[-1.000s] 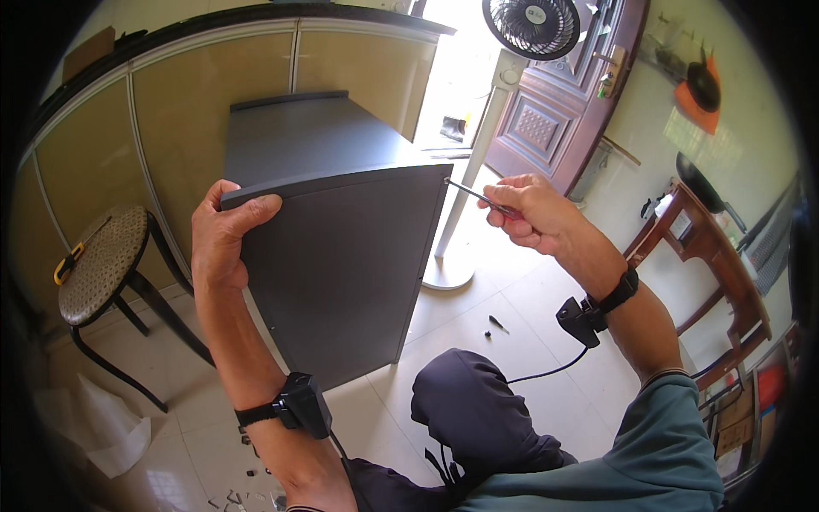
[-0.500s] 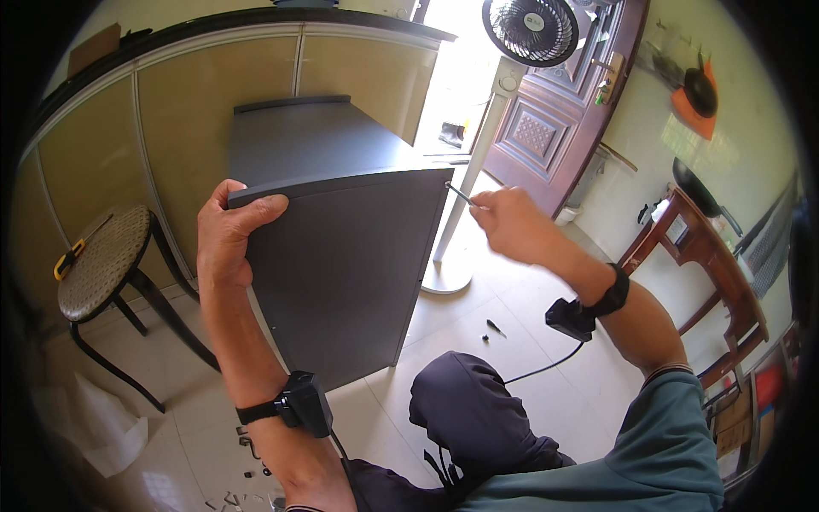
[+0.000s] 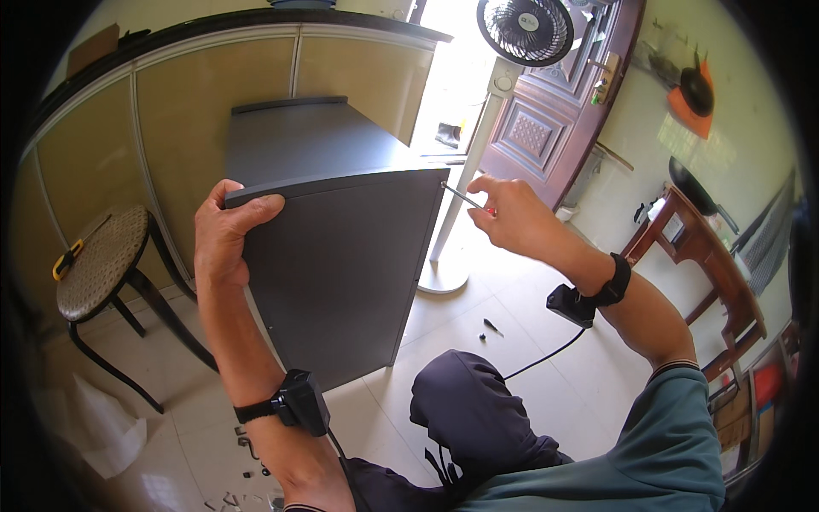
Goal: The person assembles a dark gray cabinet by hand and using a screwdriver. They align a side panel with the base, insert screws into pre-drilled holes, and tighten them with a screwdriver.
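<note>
A dark grey cabinet (image 3: 341,264) stands upright on the floor in front of me. My left hand (image 3: 230,230) grips its upper left edge, thumb on the near panel and fingers over the rim. At the panel's upper right corner, the tip of a screwdriver (image 3: 463,197) meets a small screw spot. My right hand (image 3: 516,218) holds the screwdriver's handle, of which only a bit of red shows; the palm hides the rest. The index finger is lifted off the handle.
A woven-top stool (image 3: 104,256) carrying a yellow-handled tool (image 3: 68,259) stands left. Behind the cabinet's right side rises a white pedestal fan (image 3: 502,81). Small hardware pieces (image 3: 247,474) lie on the floor at lower left, a small dark pointed item (image 3: 492,325) to the right.
The right hand's fingers have loosened and opened slightly around the screwdriver, showing more of its shaft and some red handle. The left hand keeps its hold on the cabinet.
</note>
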Demonstrator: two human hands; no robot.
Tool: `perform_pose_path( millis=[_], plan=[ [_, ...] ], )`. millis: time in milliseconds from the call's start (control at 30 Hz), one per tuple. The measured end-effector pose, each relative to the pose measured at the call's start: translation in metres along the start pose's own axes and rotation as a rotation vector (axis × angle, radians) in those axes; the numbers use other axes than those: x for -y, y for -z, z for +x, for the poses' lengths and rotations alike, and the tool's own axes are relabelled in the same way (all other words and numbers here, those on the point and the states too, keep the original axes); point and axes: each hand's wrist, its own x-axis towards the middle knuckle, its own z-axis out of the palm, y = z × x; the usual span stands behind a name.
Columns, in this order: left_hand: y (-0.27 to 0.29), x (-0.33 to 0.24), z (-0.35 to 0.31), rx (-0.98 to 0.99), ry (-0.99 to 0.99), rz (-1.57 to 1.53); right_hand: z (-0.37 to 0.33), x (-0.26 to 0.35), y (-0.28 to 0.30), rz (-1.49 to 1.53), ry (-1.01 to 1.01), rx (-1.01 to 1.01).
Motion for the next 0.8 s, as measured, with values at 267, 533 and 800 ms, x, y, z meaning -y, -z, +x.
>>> perform_pose_path(
  millis=[267, 533, 800],
  plan=[
    [0.000, 0.008, 0.007, 0.046, -0.022, -0.005, 0.003, 0.021, 0.016, 0.402, -0.373, 0.258],
    [-0.001, 0.010, 0.006, 0.038, -0.023, -0.010, 0.002, 0.015, 0.007, 0.905, -0.465, 0.215],
    [-0.003, 0.004, 0.002, 0.039, -0.011, -0.039, -0.005, 0.020, -0.006, -0.512, 0.214, 0.062]
  ],
)
